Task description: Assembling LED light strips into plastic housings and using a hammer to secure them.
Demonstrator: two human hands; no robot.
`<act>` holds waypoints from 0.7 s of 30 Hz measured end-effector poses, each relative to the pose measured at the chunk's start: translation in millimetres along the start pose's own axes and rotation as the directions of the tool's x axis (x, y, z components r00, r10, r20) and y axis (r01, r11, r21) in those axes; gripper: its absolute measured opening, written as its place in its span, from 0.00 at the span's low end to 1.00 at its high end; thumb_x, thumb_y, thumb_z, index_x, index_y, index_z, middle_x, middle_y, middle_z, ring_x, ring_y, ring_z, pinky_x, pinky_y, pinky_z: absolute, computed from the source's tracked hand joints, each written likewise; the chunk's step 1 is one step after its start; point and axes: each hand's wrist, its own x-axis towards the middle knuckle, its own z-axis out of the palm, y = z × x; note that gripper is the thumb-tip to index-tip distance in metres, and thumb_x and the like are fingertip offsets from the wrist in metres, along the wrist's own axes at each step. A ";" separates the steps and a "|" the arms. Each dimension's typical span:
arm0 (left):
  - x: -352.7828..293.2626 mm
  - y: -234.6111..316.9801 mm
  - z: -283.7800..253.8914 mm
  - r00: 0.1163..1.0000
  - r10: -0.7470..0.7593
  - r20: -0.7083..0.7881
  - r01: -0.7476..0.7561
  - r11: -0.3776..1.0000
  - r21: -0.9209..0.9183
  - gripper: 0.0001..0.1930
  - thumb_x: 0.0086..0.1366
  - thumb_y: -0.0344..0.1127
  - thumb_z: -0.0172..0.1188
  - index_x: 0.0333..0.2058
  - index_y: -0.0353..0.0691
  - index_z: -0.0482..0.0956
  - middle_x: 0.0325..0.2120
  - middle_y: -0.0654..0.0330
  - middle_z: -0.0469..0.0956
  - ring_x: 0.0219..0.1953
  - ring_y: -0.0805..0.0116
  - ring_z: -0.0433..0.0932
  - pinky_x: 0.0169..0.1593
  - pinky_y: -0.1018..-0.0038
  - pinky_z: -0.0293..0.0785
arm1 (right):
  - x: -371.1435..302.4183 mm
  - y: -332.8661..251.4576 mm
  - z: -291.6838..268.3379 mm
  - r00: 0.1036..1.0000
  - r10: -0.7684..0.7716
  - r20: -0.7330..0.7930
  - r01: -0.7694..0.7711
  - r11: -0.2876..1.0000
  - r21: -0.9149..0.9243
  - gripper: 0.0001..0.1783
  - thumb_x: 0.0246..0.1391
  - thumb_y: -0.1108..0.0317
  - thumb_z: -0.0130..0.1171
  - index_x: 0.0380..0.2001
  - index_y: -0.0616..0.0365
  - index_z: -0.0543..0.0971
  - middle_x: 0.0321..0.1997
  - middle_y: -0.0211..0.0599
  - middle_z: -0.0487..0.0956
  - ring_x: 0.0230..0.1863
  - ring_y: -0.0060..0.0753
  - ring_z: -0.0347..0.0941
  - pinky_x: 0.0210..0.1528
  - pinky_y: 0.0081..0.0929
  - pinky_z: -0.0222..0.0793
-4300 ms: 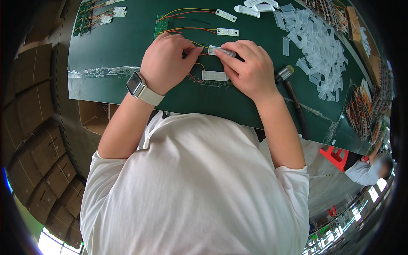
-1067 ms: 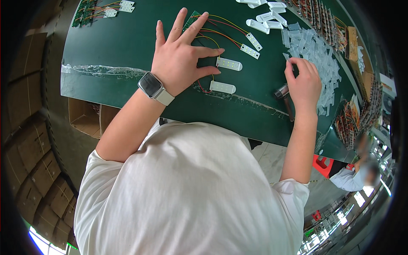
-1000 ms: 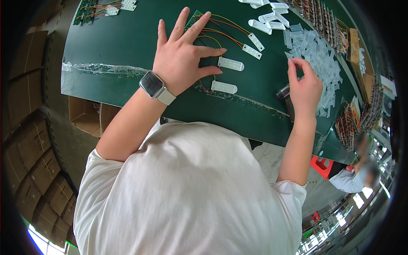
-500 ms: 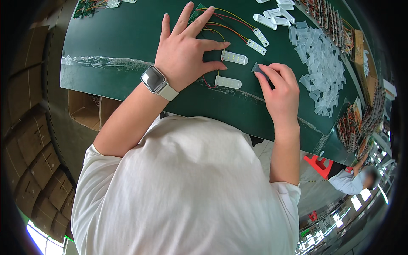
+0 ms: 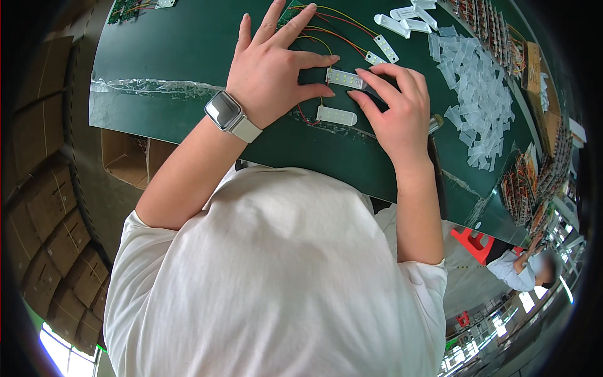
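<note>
Left hand: your left hand [image 5: 273, 69] lies flat on the green mat [image 5: 188, 75], fingers spread wide, palm down, pinching nothing. The thumb tip sits just left of the near strip, and a finger reaches toward the far strip.
Left wrist: you wear a watch [image 5: 227, 113] with a pale band, screen up.
Right hand: your right hand [image 5: 396, 116] rests on the mat, fingers slightly curled and apart. Its fingertips touch the right end of the far strip; whether they pinch it, you cannot tell.
Far strip: a small white LED strip [image 5: 344, 78] lies between your two hands, lengthwise left to right.
Near strip: a second white strip [image 5: 336, 115] lies just nearer than the first, close to the mat's near edge, touched by neither hand.
Wires: thin red, yellow and green wires [image 5: 326, 28] run from under your left fingers toward two more white strips [image 5: 382, 51] farther off.
Tool: a dark-handled tool [image 5: 436, 151] lies just right of your right hand, partly hidden by it.
Covers: a heap of clear plastic covers [image 5: 477, 94] lies well to the right, and a few white pieces [image 5: 405, 16] lie at the far edge.
Boxes: cardboard boxes [image 5: 44, 207] stand on the left, below the table.
</note>
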 end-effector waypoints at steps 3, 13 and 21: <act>0.6 -0.4 0.2 1.000 0.010 -0.009 -0.011 0.998 -0.056 0.23 0.53 0.55 0.77 0.49 0.65 0.91 0.76 0.54 0.59 0.79 0.38 0.48 0.74 0.32 0.46 | -0.5 3.1 11.1 0.998 0.054 -0.023 -0.051 0.992 0.112 0.16 0.45 0.64 0.79 0.40 0.48 0.90 0.41 0.25 0.81 0.47 0.37 0.75 0.50 0.36 0.73; 0.3 0.5 1.3 1.000 0.025 -0.016 -0.024 0.996 0.086 0.24 0.53 0.58 0.76 0.50 0.68 0.90 0.76 0.55 0.59 0.79 0.38 0.48 0.74 0.29 0.44 | -7.3 -3.0 21.5 0.987 0.120 -0.106 -0.111 0.990 0.092 0.14 0.45 0.65 0.79 0.38 0.47 0.90 0.38 0.23 0.81 0.45 0.36 0.75 0.48 0.36 0.73; -1.1 0.4 2.4 1.000 0.003 -0.026 0.000 0.994 0.106 0.24 0.53 0.60 0.75 0.49 0.69 0.90 0.76 0.57 0.60 0.79 0.39 0.49 0.74 0.27 0.42 | -6.6 -15.1 -7.4 0.971 0.232 -0.052 -0.233 0.972 -0.015 0.23 0.45 0.65 0.79 0.48 0.54 0.87 0.47 0.33 0.80 0.49 0.42 0.75 0.53 0.39 0.74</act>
